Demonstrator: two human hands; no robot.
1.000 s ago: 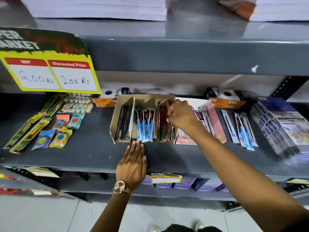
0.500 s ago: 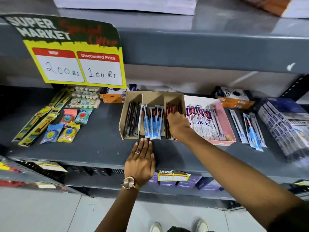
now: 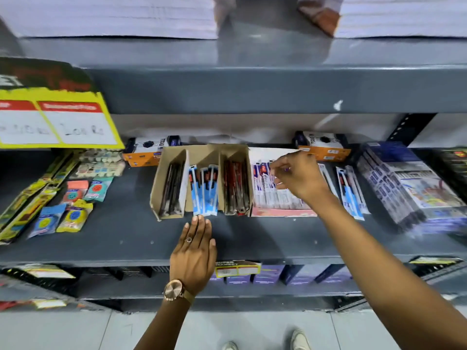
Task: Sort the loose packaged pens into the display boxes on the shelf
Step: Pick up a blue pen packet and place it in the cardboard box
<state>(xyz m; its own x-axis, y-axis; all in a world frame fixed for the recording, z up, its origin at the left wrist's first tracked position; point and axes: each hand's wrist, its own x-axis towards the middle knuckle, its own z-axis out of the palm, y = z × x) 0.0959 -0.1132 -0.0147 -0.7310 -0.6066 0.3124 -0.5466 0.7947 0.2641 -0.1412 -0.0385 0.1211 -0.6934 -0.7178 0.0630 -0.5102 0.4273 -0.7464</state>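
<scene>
A brown cardboard display box (image 3: 202, 154) stands on the grey shelf (image 3: 126, 236) with three slots: black pens left, blue packaged pens (image 3: 205, 193) in the middle, red pens (image 3: 236, 190) right. Beside it lies a pink-and-white box (image 3: 280, 212) of white and purple pen packs. My left hand (image 3: 194, 251) lies flat on the shelf, fingertips at the blue packs' front ends. My right hand (image 3: 297, 176) hovers over the pink box with loosely curled fingers and nothing in them. Loose blue pen packs (image 3: 350, 190) lie to its right.
Erasers and sharpener packs (image 3: 73, 198) and yellow pencil packs lie at the left. Orange boxes (image 3: 324, 147) stand at the back. Stacked blue stationery packs (image 3: 414, 188) fill the right end. A yellow price sign (image 3: 58, 122) hangs from the upper shelf.
My right hand has left the red-pen slot and moved right, above the pink box. My left hand has stayed flat in front of the blue packs.
</scene>
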